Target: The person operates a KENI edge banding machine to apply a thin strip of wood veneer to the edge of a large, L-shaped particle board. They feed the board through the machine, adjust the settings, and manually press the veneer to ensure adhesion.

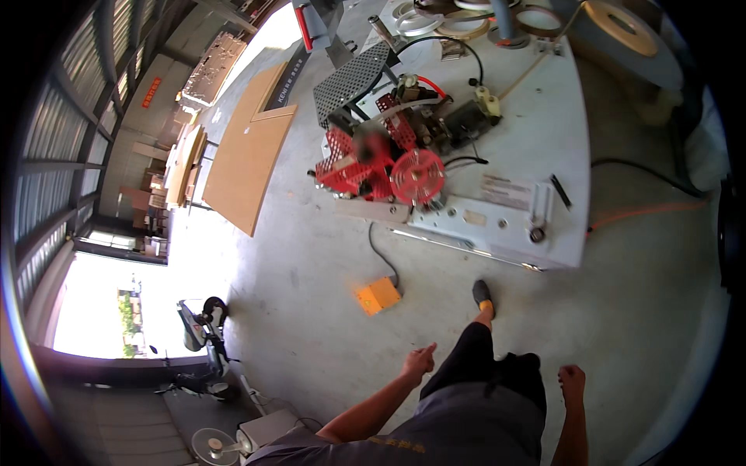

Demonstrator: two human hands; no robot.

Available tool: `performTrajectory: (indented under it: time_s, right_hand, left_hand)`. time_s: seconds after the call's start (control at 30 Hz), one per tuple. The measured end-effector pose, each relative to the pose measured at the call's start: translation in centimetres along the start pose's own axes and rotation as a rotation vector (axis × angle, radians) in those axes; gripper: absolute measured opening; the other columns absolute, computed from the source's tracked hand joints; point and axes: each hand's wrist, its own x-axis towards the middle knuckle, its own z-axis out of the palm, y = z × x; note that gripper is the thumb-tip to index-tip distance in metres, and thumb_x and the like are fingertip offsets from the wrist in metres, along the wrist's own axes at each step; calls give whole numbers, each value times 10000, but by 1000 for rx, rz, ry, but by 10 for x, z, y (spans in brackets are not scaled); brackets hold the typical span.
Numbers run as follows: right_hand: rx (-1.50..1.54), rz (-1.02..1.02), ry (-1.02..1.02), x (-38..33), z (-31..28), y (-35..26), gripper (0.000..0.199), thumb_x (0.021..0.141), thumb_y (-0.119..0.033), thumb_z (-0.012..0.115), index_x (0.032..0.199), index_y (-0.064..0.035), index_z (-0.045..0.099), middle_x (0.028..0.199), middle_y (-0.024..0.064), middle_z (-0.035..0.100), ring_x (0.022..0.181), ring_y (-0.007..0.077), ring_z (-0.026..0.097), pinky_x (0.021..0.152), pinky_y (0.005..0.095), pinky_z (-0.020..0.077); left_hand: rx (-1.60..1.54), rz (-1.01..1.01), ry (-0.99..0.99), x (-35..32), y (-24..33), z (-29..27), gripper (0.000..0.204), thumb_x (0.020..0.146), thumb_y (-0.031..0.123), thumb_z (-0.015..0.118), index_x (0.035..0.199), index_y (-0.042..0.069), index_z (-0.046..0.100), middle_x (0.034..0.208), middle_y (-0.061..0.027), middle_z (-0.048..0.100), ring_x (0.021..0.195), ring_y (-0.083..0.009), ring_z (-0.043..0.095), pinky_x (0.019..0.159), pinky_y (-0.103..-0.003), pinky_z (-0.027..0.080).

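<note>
My left hand [420,361] hangs in front of my body, most fingers curled and one digit sticking out toward the machine table. Nothing shows in it. Lower right, my right hand [572,380] hangs beside my shorts with its fingers folded in, and I see no object in it. Neither hand touches anything. Ahead stands a machine with red perforated guards and a red round wheel [417,177], mounted on a light grey table [536,116]. On the floor between me and the machine sits an orange pedal box [378,296] with a dark cable.
Rolls of edging tape [464,25] lie on the table's far side, and a small black bar [560,190] rests near its right edge. A large brown board [250,155] stands left of the machine. A scooter [203,342] and a fan [214,446] are farther left.
</note>
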Motion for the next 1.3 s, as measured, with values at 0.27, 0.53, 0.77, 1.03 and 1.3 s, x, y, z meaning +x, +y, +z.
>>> performTrajectory:
  time_s: [0.27, 0.53, 0.77, 1.03, 1.3]
  right_hand:
    - [-324, 17, 18, 132, 78, 36, 325, 965, -172, 591, 1223, 22, 626, 1104, 175, 675, 1016, 292, 657, 916, 401, 500]
    - [-116, 278, -296, 218, 75, 154, 484, 935, -293, 594, 1310, 13, 589, 1290, 210, 610, 1213, 383, 570, 1026, 448, 457]
    - [48, 506, -348, 240, 2, 169, 631, 939, -455, 585, 1387, -13, 536, 1389, 201, 542, 1290, 387, 499, 1039, 470, 445]
    - [141, 548, -345, 253, -25, 185, 623, 927, -468, 593, 1374, -37, 536, 1321, 158, 555, 1185, 334, 531, 903, 442, 471]
    - [-104, 509, -515, 206, -33, 124, 401, 918, -276, 587, 1252, -56, 614, 1054, 90, 679, 886, 224, 663, 668, 339, 512]
  left_hand:
    - [482, -156, -228, 88, -1, 21, 414, 1026, 394, 511, 850, 40, 636, 745, -41, 593, 696, -158, 553, 676, -340, 471]
    - [722, -393, -51, 62, 1, 56, 515, 996, 517, 516, 1009, 42, 714, 939, -149, 719, 893, -210, 649, 869, -394, 503]
    - [840, 207, -316, 71, -86, 47, 338, 945, 387, 629, 1065, 92, 741, 960, -96, 733, 940, -212, 667, 892, -387, 510]
    - [586, -559, -131, 64, 6, 140, 351, 927, 402, 657, 964, 63, 740, 879, -33, 713, 810, -147, 644, 769, -324, 522]
    - [573, -426, 98, 22, -1, 109, 576, 957, 580, 540, 1104, 60, 739, 1026, -162, 735, 999, -268, 687, 933, -413, 503]
